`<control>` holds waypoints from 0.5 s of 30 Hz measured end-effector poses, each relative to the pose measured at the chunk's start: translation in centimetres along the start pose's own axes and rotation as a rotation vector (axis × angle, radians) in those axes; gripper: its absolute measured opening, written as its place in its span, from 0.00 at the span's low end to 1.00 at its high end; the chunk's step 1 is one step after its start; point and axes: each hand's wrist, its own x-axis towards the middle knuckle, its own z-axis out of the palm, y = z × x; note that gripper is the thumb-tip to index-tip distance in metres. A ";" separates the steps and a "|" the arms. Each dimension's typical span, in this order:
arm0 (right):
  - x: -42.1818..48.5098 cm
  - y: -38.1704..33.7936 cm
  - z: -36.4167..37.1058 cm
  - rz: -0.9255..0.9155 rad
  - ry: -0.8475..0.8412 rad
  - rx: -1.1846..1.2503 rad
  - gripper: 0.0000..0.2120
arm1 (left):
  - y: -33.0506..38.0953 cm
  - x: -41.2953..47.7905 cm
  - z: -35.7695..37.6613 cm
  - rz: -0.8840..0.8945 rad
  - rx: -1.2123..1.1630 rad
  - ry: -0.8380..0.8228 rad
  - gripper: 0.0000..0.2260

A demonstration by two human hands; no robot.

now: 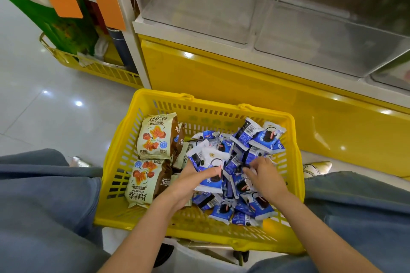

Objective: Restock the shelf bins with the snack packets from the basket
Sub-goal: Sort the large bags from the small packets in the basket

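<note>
In the near yellow basket, the left hand is clutching several blue packets while the right hand is pinching another (presumably building one handful) for the far bins.

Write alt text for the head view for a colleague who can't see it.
A person's left hand grips a bunch of blue-and-white snack packets in a yellow basket while the right hand picks at the pile. Beige packets lie at the basket's left; the clear shelf bins above look empty.
</note>
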 end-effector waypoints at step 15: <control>-0.7 -0.6 1.3 0.047 -0.235 -0.140 0.20 | 1.3 0.0 -1.1 0.087 -0.069 0.088 0.25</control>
